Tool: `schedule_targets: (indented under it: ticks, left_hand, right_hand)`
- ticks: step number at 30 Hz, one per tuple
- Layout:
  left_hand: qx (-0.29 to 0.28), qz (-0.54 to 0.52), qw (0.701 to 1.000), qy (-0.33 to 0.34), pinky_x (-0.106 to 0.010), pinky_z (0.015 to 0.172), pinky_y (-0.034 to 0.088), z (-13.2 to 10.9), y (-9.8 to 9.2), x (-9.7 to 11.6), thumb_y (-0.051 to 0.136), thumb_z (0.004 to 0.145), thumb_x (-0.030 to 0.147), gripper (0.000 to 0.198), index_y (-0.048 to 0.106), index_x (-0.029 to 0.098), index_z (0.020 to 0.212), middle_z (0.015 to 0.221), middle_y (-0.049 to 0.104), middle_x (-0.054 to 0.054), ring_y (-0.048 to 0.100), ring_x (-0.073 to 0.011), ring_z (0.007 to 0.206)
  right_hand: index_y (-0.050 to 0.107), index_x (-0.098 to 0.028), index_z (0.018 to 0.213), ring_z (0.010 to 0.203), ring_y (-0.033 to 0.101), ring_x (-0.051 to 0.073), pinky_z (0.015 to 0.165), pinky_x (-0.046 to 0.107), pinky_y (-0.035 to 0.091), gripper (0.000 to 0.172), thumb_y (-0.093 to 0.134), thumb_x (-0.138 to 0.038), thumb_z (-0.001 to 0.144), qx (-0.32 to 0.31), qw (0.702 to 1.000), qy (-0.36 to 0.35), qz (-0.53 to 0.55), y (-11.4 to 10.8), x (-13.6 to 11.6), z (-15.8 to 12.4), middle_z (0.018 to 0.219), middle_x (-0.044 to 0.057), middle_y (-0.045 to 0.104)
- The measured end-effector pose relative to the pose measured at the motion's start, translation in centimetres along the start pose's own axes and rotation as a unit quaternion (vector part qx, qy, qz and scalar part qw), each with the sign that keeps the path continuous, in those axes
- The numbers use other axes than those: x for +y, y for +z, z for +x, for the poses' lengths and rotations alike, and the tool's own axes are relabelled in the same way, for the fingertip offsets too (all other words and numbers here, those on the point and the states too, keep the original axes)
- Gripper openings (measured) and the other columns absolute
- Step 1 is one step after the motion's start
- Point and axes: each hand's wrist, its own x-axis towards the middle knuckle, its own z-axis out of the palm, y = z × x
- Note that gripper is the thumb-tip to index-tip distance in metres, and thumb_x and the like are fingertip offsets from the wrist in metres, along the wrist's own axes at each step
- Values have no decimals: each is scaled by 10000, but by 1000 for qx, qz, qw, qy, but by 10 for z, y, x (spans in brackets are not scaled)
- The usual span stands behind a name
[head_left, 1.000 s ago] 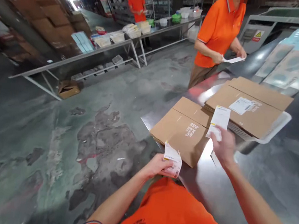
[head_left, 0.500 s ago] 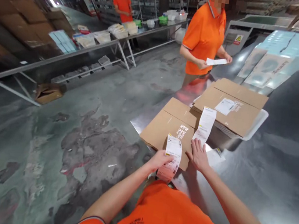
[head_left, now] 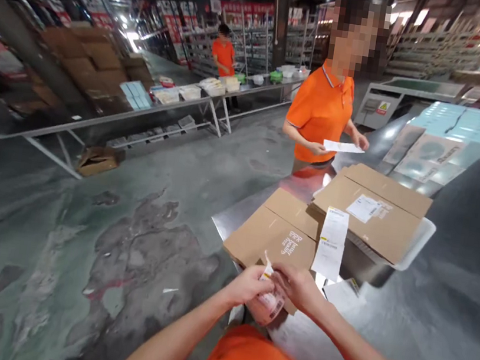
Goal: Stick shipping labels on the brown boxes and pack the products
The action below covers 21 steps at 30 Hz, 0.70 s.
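My left hand pinches a curled strip of printed labels close to my chest. My right hand has its fingers closed on the same strip from the other side. Just beyond my hands lies a flat cardboard box with white print on it. A loose white label strip hangs from a second, larger cardboard box onto the flat one.
The boxes lie on a shiny steel table; the larger one rests in a white tray. A person in an orange shirt stands at the far end holding a sheet of paper. Another person works at a long bench across the concrete floor.
My right hand left the white label strip on the boxes and came back to the curled labels in my left hand. My head has tilted up.
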Motion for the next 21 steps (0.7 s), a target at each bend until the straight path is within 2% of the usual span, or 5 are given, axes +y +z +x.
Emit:
schedule_targets:
  ticks: [7,12,16,18,21]
  left_hand:
    - [19,-30,999,-30,-220,535,285,-6,-3,-10,729,611,306,187,634,145,626,539,517,45,385,-74,513]
    - [20,-157,986,-51,-225,561,374,-17,-23,-18,882,495,334,317,703,115,637,574,624,0,482,-87,522]
    - [32,-348,937,8,-349,799,535,-27,-34,-13,924,460,462,513,759,149,831,921,764,-98,691,-229,822]
    - [23,-389,921,28,-430,945,522,-20,-29,-9,898,527,490,570,747,156,964,1121,743,-133,687,-298,1040]
    - [66,-393,917,9,-477,1020,502,-3,-16,-9,896,575,373,447,721,143,915,999,771,-123,703,-314,1044]
  right_hand:
    - [655,-208,658,572,558,138,574,242,422,363,498,-403,921,-47,994,35,96,3,-1,11,618,18,652]
    - [445,-223,474,475,445,138,456,271,402,413,622,-506,717,168,900,251,315,-49,43,29,457,-15,462]
    - [448,-251,542,557,515,194,531,334,486,453,512,-627,786,369,845,295,250,-86,64,29,484,2,461]
    - [533,-235,581,657,597,230,637,357,531,482,487,-646,829,377,877,241,176,-75,47,23,545,26,540]
    - [735,-221,917,1031,667,293,914,403,541,465,555,-639,824,125,980,64,138,-40,13,13,1004,97,731]
